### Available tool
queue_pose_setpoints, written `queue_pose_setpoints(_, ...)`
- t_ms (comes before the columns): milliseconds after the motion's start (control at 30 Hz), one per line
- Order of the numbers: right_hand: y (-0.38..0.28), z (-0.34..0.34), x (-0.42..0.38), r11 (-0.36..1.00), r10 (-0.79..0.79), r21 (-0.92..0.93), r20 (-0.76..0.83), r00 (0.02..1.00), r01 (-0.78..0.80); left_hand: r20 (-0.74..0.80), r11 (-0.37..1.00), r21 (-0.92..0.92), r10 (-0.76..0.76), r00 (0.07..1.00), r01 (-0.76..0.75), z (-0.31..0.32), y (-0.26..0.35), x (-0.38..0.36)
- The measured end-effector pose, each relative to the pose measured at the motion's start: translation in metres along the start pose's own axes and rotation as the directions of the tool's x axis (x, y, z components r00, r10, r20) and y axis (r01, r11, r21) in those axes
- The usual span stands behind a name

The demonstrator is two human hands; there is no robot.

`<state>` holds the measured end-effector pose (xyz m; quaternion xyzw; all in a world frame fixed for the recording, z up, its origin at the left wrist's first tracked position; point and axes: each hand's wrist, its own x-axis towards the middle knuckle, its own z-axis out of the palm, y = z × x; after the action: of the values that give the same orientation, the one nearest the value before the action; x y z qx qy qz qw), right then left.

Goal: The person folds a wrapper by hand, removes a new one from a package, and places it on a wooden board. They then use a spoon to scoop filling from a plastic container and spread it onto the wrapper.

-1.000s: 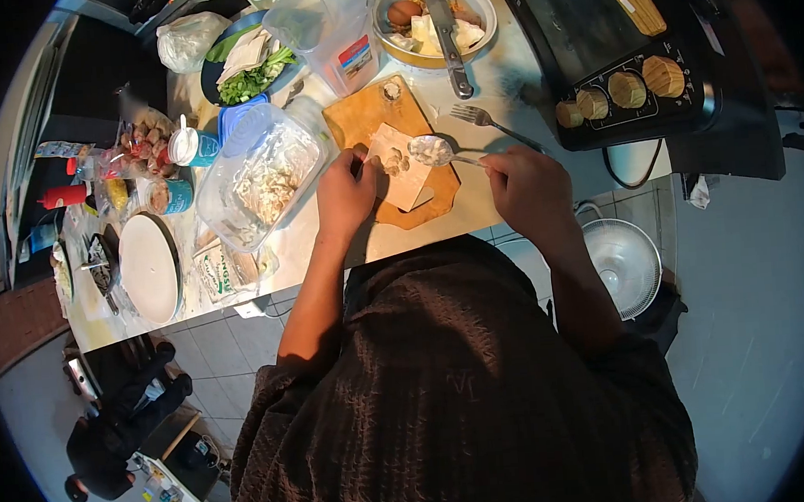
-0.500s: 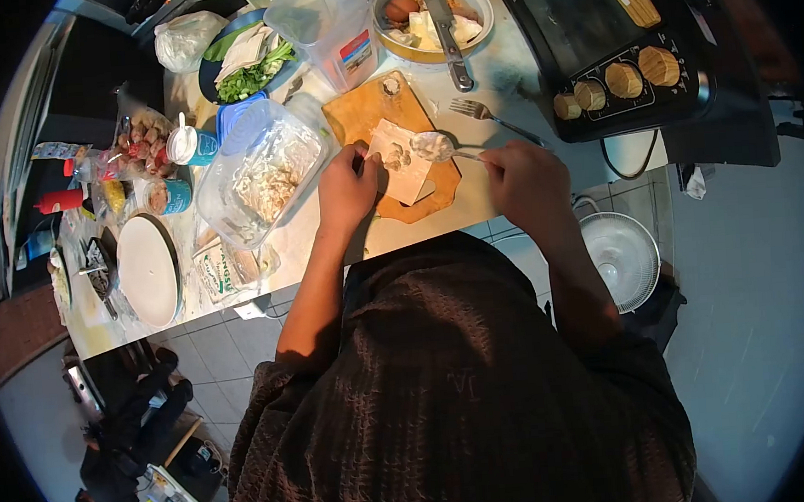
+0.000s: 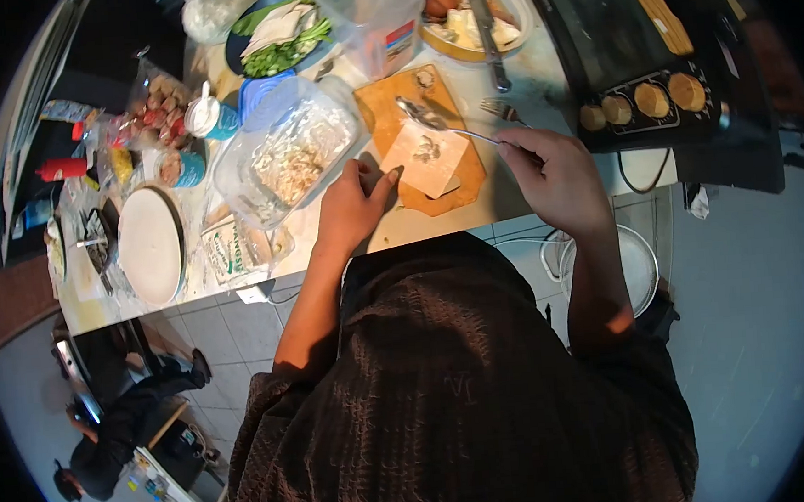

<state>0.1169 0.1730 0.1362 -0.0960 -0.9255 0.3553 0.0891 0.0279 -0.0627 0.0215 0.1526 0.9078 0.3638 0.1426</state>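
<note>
My right hand (image 3: 554, 173) is closed on the handle of a metal spoon (image 3: 423, 113), whose bowl is over the upper edge of a pale square wrapper (image 3: 435, 164). A small clump of filling (image 3: 425, 148) sits on the wrapper, which lies on a wooden cutting board (image 3: 379, 103). At the board's left side is my left hand (image 3: 358, 203), thumb and fingers apart, its fingertips near the wrapper's left corner. Left of it stands a clear plastic tub (image 3: 232, 174) holding a chunky pale mixture (image 3: 294, 166).
A fork (image 3: 501, 109) lies right of the board. Behind are a bowl (image 3: 524, 13) with a knife (image 3: 483, 30) across it and a plate of greens (image 3: 271, 61). A black appliance (image 3: 744, 129) stands right, a white plate (image 3: 150, 246) left. Another person (image 3: 124, 443) is lower left.
The spoon, heaped with filling before, has moved left and up over the wrapper, and its bowl now looks nearly bare. My left hand's fingertips have come away from the wrapper's edge.
</note>
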Motion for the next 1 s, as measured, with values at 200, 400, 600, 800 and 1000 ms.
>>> queue_pose_setpoints(200, -0.041, 0.044, 0.048, 0.975, -0.224, 0.048, 0.235, 0.946, 0.219, 0.316, 0.963, -0.112, -0.200, 0.928, 0.245, -0.061, -0.037, -0.045)
queue_pose_setpoints(400, -0.081, 0.098, 0.093, 0.947, -0.313, 0.088, 0.459, 0.831, 0.309, 0.235, 0.823, -0.438, -0.283, 0.930, 0.361, -0.101, -0.080, -0.075)
queue_pose_setpoints(600, -0.104, 0.139, 0.132, 0.824, -0.422, -0.050, 0.610, 0.671, 0.564, 0.197, 0.538, -0.729, -0.426, 0.883, 0.422, -0.110, -0.084, -0.066)
queue_pose_setpoints(800, -0.124, 0.146, 0.141, 0.809, -0.249, -0.208, 0.726, 0.641, 0.550, 0.127, 0.575, -0.734, -0.407, 0.905, 0.361, -0.098, -0.081, -0.058)
queue_pose_setpoints(1000, -0.114, 0.101, 0.163, 0.828, -0.180, -0.296, 0.666, 0.724, 0.477, 0.060, 0.624, -0.719, -0.383, 0.922, 0.306, -0.095, -0.084, -0.057)
